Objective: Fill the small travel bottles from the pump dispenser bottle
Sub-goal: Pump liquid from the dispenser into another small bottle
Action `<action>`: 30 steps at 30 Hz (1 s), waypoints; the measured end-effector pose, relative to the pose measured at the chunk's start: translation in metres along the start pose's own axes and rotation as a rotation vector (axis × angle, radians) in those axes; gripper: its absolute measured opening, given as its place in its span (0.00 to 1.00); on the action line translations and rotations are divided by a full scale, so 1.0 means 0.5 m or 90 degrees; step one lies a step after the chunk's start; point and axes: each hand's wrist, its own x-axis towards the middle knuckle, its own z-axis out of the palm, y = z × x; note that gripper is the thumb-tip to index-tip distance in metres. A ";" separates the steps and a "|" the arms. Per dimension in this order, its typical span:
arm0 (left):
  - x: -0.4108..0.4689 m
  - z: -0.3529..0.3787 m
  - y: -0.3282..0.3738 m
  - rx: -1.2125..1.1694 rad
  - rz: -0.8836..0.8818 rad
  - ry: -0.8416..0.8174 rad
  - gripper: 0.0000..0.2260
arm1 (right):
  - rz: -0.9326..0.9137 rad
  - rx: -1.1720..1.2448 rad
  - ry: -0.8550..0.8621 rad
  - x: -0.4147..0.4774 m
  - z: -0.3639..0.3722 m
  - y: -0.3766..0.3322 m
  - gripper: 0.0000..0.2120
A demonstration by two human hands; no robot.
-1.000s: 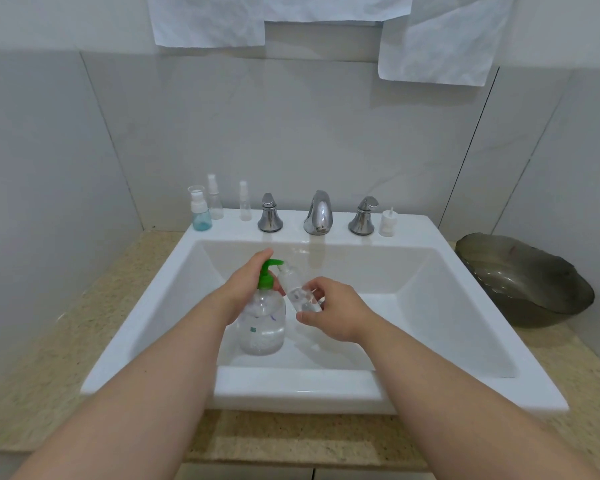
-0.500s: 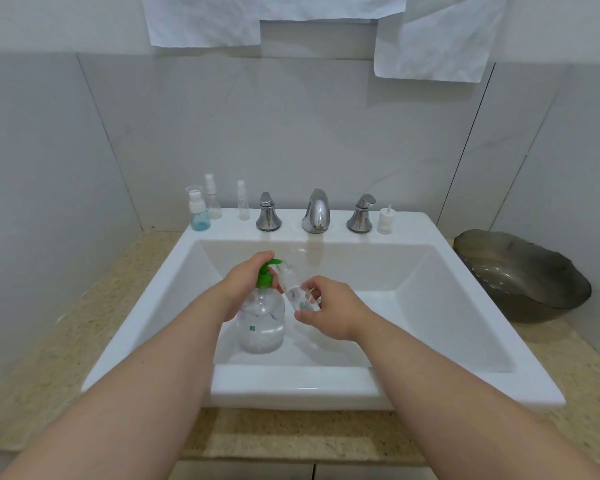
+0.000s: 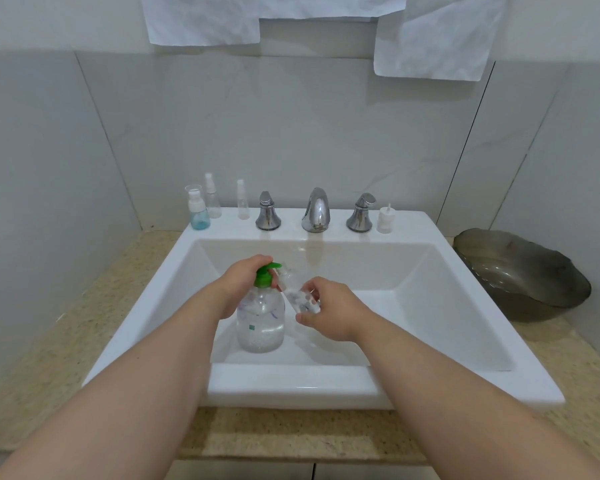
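Small bottle (image 3: 297, 292) held at pump bottle (image 3: 260, 323) spout.
I see my right hand (image 3: 329, 313) gripping it tilted, mouth up-left toward spout; left hand (image 3: 241, 284) curled over pump head.

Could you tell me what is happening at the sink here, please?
A person is filling a small travel bottle from the pump dispenser bottle, which stands in the basin of the sink. The left hand grips the green pump head, and the right hand holds the travel bottle tilted, its mouth up at the nozzle. Three more small bottles stand on the back ledge left of the taps; a white cap sits at the right.
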 end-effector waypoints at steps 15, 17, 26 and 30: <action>-0.006 0.012 -0.004 -0.027 -0.009 0.034 0.29 | 0.006 0.041 0.026 -0.001 -0.002 -0.002 0.25; -0.002 0.012 -0.007 -0.030 -0.015 0.026 0.29 | 0.006 0.039 0.030 -0.001 -0.002 -0.003 0.24; 0.004 0.014 -0.001 -0.011 -0.029 0.022 0.23 | 0.011 0.031 0.048 0.002 -0.004 -0.004 0.23; 0.006 0.014 -0.002 0.003 -0.026 0.021 0.22 | 0.023 0.038 0.051 0.001 -0.005 -0.002 0.22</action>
